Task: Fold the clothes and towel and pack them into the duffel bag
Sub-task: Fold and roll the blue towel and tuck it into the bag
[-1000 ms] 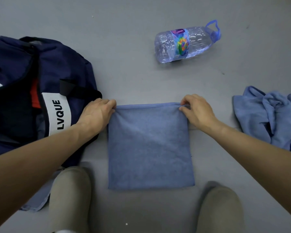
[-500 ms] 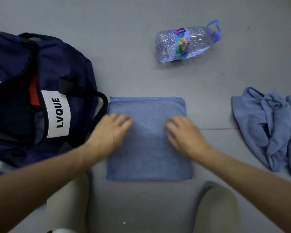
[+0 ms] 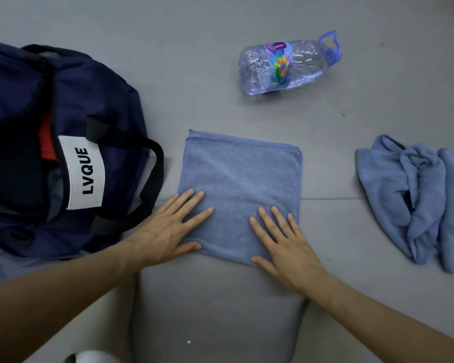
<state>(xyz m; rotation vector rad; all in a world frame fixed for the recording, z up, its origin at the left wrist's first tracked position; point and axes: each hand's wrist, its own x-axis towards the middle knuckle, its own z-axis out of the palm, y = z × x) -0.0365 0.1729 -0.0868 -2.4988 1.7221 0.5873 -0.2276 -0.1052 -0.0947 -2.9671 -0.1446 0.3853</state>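
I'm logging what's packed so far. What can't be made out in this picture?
Head view:
Duffel bag contents: only a red strip shows; the dark opening hides the rest, and the left edge cuts the bag.
Crumpled blue cloth: cut by the right edge; its kind is unclear.
Towel, near edge: partly covered by the flat left hand and right hand.

Left hand (image 3: pixel 168 229) and right hand (image 3: pixel 283 242) lie flat, fingers spread.

duffel bag (image 3: pixel 32 158) left | folded towel (image 3: pixel 240 179) centre | bottle (image 3: pixel 286 65) behind
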